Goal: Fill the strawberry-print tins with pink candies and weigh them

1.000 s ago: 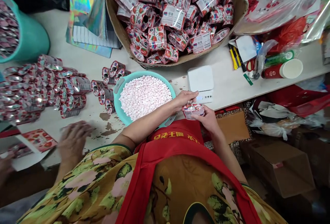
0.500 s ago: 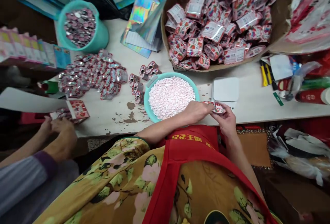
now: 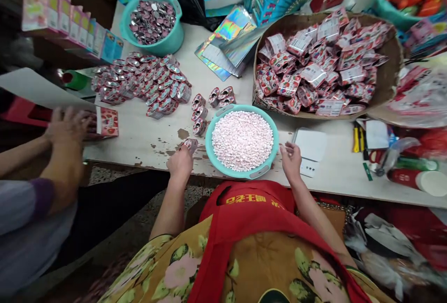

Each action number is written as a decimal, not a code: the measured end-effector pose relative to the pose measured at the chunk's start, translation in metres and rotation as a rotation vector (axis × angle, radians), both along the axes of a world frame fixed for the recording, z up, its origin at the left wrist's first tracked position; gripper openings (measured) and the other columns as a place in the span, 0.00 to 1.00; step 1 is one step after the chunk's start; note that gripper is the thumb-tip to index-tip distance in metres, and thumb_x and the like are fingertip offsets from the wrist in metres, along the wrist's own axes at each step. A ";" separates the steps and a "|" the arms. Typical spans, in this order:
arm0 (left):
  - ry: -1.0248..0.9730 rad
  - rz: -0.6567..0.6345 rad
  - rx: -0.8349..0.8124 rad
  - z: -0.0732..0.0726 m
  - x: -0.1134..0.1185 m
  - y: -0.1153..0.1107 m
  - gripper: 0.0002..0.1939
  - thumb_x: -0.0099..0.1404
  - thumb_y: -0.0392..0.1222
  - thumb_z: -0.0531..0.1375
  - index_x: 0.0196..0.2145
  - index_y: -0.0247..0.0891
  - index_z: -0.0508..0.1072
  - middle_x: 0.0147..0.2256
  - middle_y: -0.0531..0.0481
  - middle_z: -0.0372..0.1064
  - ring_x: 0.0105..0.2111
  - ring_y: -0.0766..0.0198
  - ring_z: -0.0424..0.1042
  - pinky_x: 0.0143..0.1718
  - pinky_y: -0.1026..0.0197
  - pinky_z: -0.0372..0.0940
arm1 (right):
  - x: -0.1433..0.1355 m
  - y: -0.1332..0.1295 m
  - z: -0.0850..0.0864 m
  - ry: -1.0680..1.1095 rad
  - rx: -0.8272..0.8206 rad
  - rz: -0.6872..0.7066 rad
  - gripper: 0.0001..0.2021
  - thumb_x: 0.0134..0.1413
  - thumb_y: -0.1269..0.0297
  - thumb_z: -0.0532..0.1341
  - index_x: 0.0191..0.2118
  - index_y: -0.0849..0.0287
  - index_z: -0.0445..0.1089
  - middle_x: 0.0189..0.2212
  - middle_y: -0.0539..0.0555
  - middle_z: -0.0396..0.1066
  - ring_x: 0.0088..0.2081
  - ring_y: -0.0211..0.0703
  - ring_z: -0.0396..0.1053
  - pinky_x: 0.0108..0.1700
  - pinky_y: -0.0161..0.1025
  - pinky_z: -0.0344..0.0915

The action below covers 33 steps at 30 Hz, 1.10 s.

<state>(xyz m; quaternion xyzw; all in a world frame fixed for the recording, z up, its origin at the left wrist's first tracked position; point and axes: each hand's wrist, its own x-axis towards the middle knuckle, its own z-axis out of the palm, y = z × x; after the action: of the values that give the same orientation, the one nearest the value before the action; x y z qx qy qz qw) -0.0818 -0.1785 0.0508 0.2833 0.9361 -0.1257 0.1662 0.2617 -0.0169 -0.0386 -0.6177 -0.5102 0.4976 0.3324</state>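
My left hand (image 3: 180,163) grips a small red-and-white package (image 3: 190,144) at the table's front edge, left of the turquoise basin (image 3: 208,147). White-pink candies (image 3: 242,140) fill that basin. On its right side, my right hand (image 3: 291,158) is raised beside the white scale (image 3: 310,144), fingers apart and holding nothing visible. A few packages (image 3: 199,113) stand in a short row behind my left hand, with more (image 3: 221,96) just behind the basin. Further left lies a large pile of similar packages (image 3: 157,82).
A carton (image 3: 396,84) of red packages stands behind the scale. The turquoise bucket (image 3: 171,42) at the back left holds small round pieces. A co-worker's hands (image 3: 66,131) are at the left edge. Cutters (image 3: 359,138) and a red cup (image 3: 405,177) lie at right.
My left hand has moved from the scale to the left side of the basin with a package. My right hand has let go of the package. The camera view has shifted.
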 end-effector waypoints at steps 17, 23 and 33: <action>-0.245 -0.458 0.865 -0.089 0.055 0.080 0.18 0.72 0.48 0.59 0.53 0.35 0.76 0.60 0.35 0.70 0.67 0.47 0.61 0.69 0.46 0.51 | -0.089 0.242 0.031 -0.664 0.561 0.532 0.29 0.59 0.62 0.61 0.64 0.67 0.63 0.62 0.71 0.62 0.65 0.67 0.55 0.65 0.70 0.54; -0.336 -0.540 0.786 -0.102 0.060 0.112 0.23 0.70 0.52 0.62 0.56 0.36 0.74 0.64 0.36 0.66 0.68 0.46 0.58 0.69 0.44 0.50 | -0.036 0.146 0.043 -0.094 0.427 0.284 0.28 0.53 0.52 0.63 0.58 0.58 0.66 0.52 0.61 0.73 0.53 0.57 0.71 0.58 0.59 0.68; -0.355 -0.727 0.621 -0.089 0.085 0.159 0.11 0.70 0.47 0.61 0.38 0.39 0.80 0.42 0.40 0.75 0.45 0.52 0.73 0.48 0.55 0.63 | -0.023 0.014 0.033 0.372 -0.069 -0.100 0.28 0.38 0.50 0.74 0.46 0.56 0.70 0.45 0.55 0.78 0.46 0.47 0.75 0.54 0.46 0.71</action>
<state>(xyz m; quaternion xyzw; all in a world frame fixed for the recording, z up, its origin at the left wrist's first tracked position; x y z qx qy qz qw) 0.0031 -0.0195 -0.0387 0.6438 0.7276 0.1587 0.1761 0.2387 -0.0028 -0.0061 -0.5507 -0.3913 0.6031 0.4241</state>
